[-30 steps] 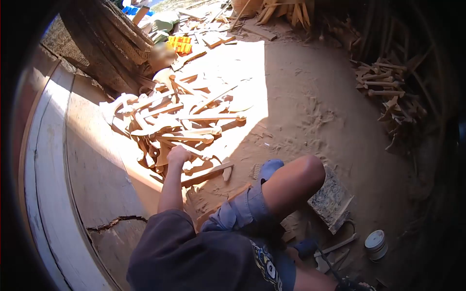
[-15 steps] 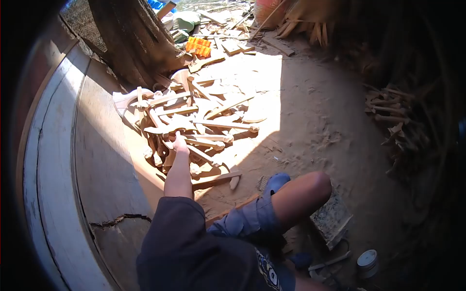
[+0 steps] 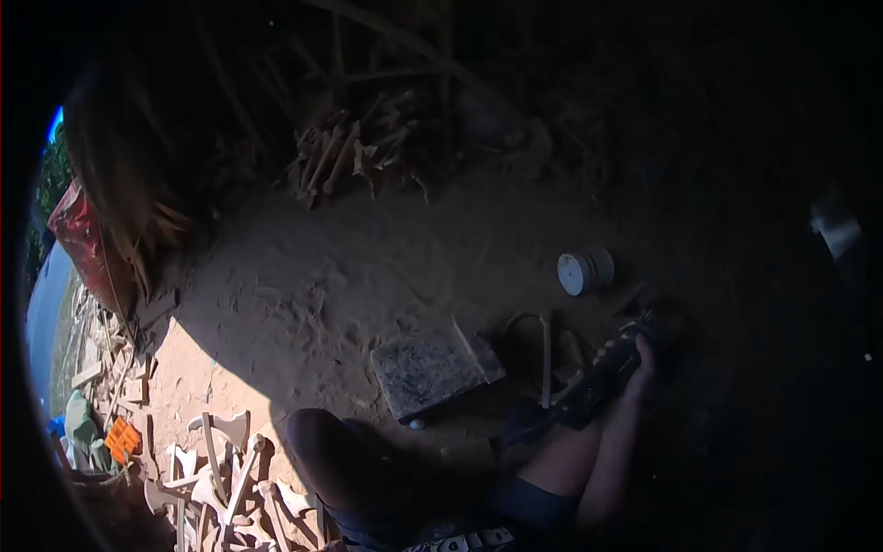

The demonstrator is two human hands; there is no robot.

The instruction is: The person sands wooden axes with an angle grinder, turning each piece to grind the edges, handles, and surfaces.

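My right hand (image 3: 647, 357) reaches down on the right in deep shade, its fingers closed around a dark, long-bodied power tool (image 3: 593, 391). The tool lies slanted beside my leg, and shadow hides its details. A pale curved stick (image 3: 545, 363) stands out just left of the tool. My left hand is out of view. At the lower left, a heap of pale carved wooden pieces (image 3: 241, 474) with long handles lies in sunlight.
A grey speckled slab (image 3: 428, 370) sits on the sandy ground in front of my knees. Beyond the tool is a white tub (image 3: 584, 272). More wooden pieces (image 3: 336, 156) are stacked at the back. An orange object (image 3: 121, 440) and a red sack (image 3: 85, 235) stand at left.
The view has swung to the right, away from the sunlit heap. My left hand, previously on the wooden pieces, has left the view. My right hand now shows on the dark tool.
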